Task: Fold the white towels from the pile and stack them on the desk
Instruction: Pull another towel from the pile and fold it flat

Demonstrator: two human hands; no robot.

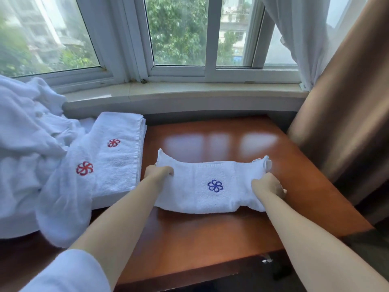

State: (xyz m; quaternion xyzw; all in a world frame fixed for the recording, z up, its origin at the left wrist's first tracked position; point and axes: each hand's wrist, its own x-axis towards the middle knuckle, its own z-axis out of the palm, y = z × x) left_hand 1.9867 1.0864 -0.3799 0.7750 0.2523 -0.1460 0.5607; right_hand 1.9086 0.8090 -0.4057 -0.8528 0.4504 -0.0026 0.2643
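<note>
My left hand point(159, 172) & right hand point(267, 185) each grip an end of the folded towel point(202, 197), centre frame on desk point(210, 239). Blue pinwheel logo point(215, 185) btwn my hands, no text. Stack point(120, 157) & pile point(27, 133) at left show red logos.

Terry cloth on glossy wood
The towel point(210, 186) was nubby white cotton; the desk point(210, 239) was polished, reflective reddish wood.

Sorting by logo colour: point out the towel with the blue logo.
It is the towel held between the left hand and right hand on the desk. The folded towel and draped towel carry red logos.
</note>
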